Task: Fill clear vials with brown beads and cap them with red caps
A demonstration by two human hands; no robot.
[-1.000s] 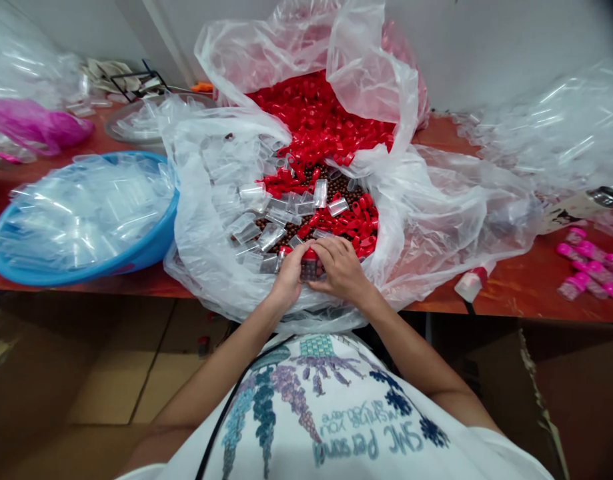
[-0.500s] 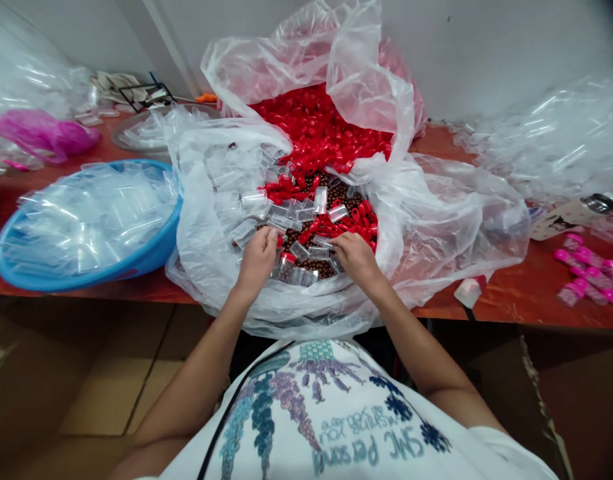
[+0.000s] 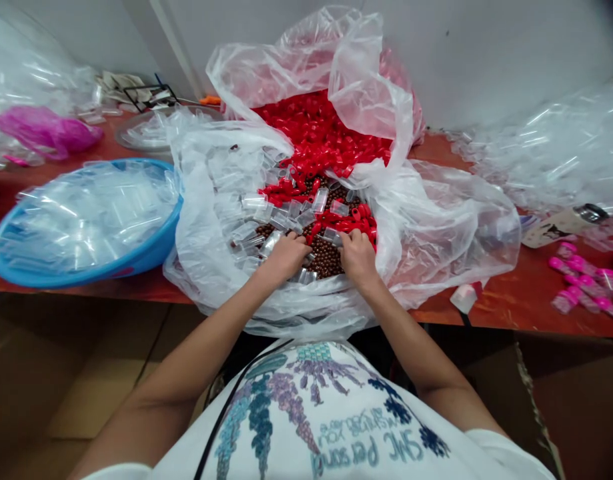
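Observation:
Both my hands reach into a big clear plastic bag (image 3: 436, 220) at the table's near edge. Inside lies a heap of small brown beads (image 3: 327, 257), with several clear plastic tubes (image 3: 259, 201) on its left and red caps (image 3: 326, 133) piled at the back. My left hand (image 3: 285, 257) has its fingers curled down among the clear tubes beside the beads. My right hand (image 3: 359, 257) is curled at the edge of the red caps (image 3: 359, 217), fingertips in the pile. What either hand holds is hidden by the fingers.
A blue basin (image 3: 151, 250) lined with clear plastic and full of clear tubes stands at the left. Pink-capped filled tubes (image 3: 581, 283) lie on the red-brown table (image 3: 511, 303) at the right, with one white-bodied piece (image 3: 463, 298) near the edge. More clear bags and a pink bag (image 3: 46, 130) lie around.
My hands were joined on a red-capped tube of beads, then parted; now they have closed in toward the bead heap, the left among the tubes, the right at the red caps.

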